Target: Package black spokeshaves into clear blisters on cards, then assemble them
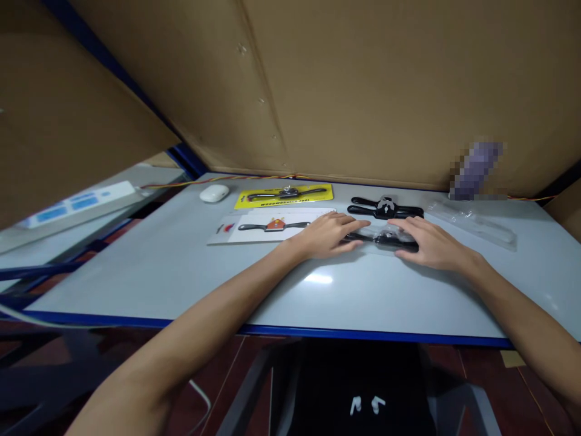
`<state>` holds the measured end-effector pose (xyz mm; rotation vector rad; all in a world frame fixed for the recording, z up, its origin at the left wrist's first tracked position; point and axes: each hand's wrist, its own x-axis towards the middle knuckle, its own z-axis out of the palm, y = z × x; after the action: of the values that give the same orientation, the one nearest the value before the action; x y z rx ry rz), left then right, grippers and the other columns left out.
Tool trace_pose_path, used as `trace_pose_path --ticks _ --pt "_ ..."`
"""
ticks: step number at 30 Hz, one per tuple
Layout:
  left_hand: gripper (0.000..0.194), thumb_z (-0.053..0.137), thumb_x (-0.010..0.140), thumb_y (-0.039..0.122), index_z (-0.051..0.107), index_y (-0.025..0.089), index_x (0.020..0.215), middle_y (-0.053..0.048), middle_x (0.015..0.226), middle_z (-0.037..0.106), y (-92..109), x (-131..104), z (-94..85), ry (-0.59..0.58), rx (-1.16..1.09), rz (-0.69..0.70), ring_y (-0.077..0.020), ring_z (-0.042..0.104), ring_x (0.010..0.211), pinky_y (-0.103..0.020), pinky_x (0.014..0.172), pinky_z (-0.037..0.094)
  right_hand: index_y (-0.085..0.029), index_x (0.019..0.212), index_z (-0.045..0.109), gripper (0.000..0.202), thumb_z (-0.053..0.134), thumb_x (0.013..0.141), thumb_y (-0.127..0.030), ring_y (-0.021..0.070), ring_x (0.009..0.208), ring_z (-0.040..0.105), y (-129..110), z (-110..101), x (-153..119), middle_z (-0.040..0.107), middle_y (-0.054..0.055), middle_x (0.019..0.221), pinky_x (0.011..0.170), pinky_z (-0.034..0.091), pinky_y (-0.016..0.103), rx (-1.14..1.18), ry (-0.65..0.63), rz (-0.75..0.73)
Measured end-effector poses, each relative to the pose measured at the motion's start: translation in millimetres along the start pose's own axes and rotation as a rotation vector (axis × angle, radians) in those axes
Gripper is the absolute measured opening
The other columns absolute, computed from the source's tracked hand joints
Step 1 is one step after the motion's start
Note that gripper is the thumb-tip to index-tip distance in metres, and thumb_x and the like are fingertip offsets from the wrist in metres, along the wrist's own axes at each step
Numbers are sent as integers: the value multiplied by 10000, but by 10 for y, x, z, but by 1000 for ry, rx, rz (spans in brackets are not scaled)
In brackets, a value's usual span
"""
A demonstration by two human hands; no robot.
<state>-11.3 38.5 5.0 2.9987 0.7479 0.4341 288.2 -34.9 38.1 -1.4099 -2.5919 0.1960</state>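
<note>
Between my two hands a black spokeshave (384, 240) lies low over the table in a clear plastic cover. My left hand (331, 235) grips its left end between thumb and fingers. On the other end, my right hand (429, 242) has its thumb and fingers closed the same way. Just behind, more black spokeshaves (388, 209) lie together, one with a grey metal part at its middle. Left of my left hand are white backing cards (222, 235) with a printed spokeshave. Clear plastic covers (472, 224) rest to the right of my right hand.
A yellow card (320, 192) with a spokeshave on it lies farther back. A white rounded case (214, 193) sits at the back left, and a pixelated purple object (477, 171) stands back right. Cardboard (363, 91) walls the rear. At left is a white power strip (82, 204).
</note>
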Motion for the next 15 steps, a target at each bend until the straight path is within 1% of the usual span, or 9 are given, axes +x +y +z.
trace_pose_path --ticks 2,3,6,7,9,11,13,15 --pt "607 307 1102 582 582 202 1488 -161 1234 748 -7 9 1 5 13 -2 -280 723 1052 -446 951 540 -236 1563 508 630 583 944 -323 336 1124 655 21 4 -6 726 135 1239 934 535 481 -18 32 -11" --pt "603 327 1099 598 586 210 1480 -155 1229 751 -12 14 5 2 18 -2 -275 724 1049 -439 953 541 -230 1558 518 620 565 941 -281 331 1103 664 32 8 -8 737 134 1215 923 536 477 -37 42 -22" --pt "608 449 1059 641 584 218 1474 -147 1238 746 -23 25 20 -17 33 3 -283 715 1080 -435 964 546 -211 1535 552 595 520 941 -205 326 1055 681 59 24 -5 759 133 1157 895 539 476 -93 52 -52" --pt "584 476 1056 614 585 219 1473 -146 1249 741 -24 27 27 -23 40 4 -285 709 1093 -436 965 549 -208 1528 561 582 512 948 -201 327 1047 684 64 30 -2 764 134 1147 888 540 476 -106 53 -58" --pt "497 477 1070 497 591 224 1469 -142 1268 728 -18 31 38 -29 57 -12 -275 705 1092 -426 943 561 -196 1522 571 563 500 963 -206 328 1037 690 73 42 3 769 141 1149 875 542 477 -128 57 -65" --pt "450 454 1064 374 598 237 1468 -133 1278 713 -4 33 45 -30 77 -47 -251 710 1036 -398 874 574 -183 1528 566 557 485 977 -211 327 1015 696 83 53 8 773 146 1152 857 545 474 -144 60 -69" --pt "465 444 1042 298 596 249 1479 -126 1271 703 9 33 44 -35 102 -84 -234 714 967 -370 794 574 -182 1538 555 557 467 988 -206 319 985 700 92 60 10 775 142 1144 836 545 466 -159 60 -70" --pt "497 437 1024 253 584 249 1498 -125 1244 707 19 32 34 -47 121 -106 -230 715 922 -359 749 566 -193 1544 544 555 452 997 -197 309 966 696 97 65 12 775 132 1127 827 541 455 -169 60 -70"
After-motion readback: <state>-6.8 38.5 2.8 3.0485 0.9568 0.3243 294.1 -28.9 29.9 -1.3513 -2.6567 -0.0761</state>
